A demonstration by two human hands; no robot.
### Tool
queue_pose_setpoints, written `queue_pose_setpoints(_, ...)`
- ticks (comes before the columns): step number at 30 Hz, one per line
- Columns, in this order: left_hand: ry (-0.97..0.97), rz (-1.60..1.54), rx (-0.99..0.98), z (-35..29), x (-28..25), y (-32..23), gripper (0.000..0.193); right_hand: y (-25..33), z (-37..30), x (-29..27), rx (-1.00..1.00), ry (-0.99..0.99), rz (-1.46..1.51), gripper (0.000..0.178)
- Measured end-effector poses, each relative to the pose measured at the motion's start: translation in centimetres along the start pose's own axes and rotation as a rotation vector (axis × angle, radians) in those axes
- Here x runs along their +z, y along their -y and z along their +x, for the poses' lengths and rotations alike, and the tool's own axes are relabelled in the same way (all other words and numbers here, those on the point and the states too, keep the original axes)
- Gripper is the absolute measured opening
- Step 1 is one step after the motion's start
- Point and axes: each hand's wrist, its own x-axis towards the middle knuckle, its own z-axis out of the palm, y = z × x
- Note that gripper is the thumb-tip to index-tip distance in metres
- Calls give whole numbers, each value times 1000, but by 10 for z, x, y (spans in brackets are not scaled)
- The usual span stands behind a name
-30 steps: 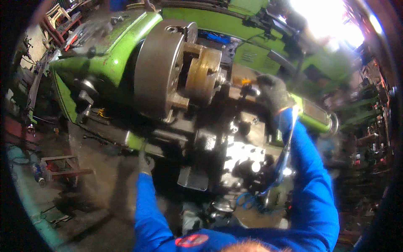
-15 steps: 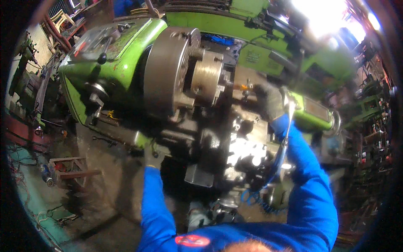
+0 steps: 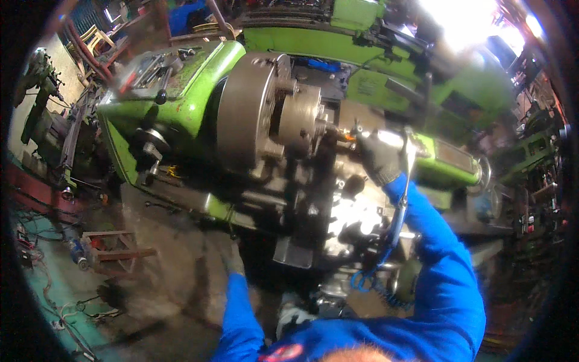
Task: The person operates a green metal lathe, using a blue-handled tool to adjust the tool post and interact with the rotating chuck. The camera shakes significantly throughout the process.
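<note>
A green lathe stands before me, its large steel chuck (image 3: 244, 111) gripping a round metal workpiece (image 3: 300, 119). My right hand (image 3: 384, 158), in a grey glove, lies against the front of the green tailstock (image 3: 452, 161), beside a small orange piece (image 3: 348, 137) facing the workpiece. Its fingers are mostly hidden. A shiny metal lever (image 3: 410, 160) rises just right of this hand, and a blue coiled hose (image 3: 362, 280) hangs by my right forearm. Below a thin upright lever (image 3: 230, 216) on the lathe's front, my left hand (image 3: 233, 258) is smeared by motion, apart from the lever.
Tools lie on the headstock top (image 3: 157, 75), near a black-knobbed lever (image 3: 161, 96). Bright metal swarf or glare covers the carriage (image 3: 356, 220). A reddish metal frame (image 3: 117, 250) sits on the floor at left. Another green machine (image 3: 289, 42) stands behind.
My left hand has come down and away from the front lever. The right hand has shifted slightly left along the tailstock, toward the workpiece. The whole view has tilted a little.
</note>
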Motion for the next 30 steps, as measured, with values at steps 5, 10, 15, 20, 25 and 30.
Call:
queue_pose_setpoints(5,-18,1101,-206,-118,-41,-46,67,-17,-13,9,-50,-128,5,44)
queue_pose_setpoints(10,94,1377,-454,-195,-109,-44,57,-26,-18,10,-26,-201,114,42)
queue_pose_setpoints(15,158,1434,-462,-220,-131,-47,49,-39,6,6,-98,-280,232,22)
queue_pose_setpoints(20,191,1459,-393,-230,-140,-61,42,-24,16,-34,-62,101,35,35)
queue_pose_setpoints(25,266,1516,-243,-271,-145,-79,40,-22,42,-44,50,94,117,28)
queue_pose_setpoints(30,301,1555,-254,-317,-125,-106,42,-55,61,-11,190,4,396,39)
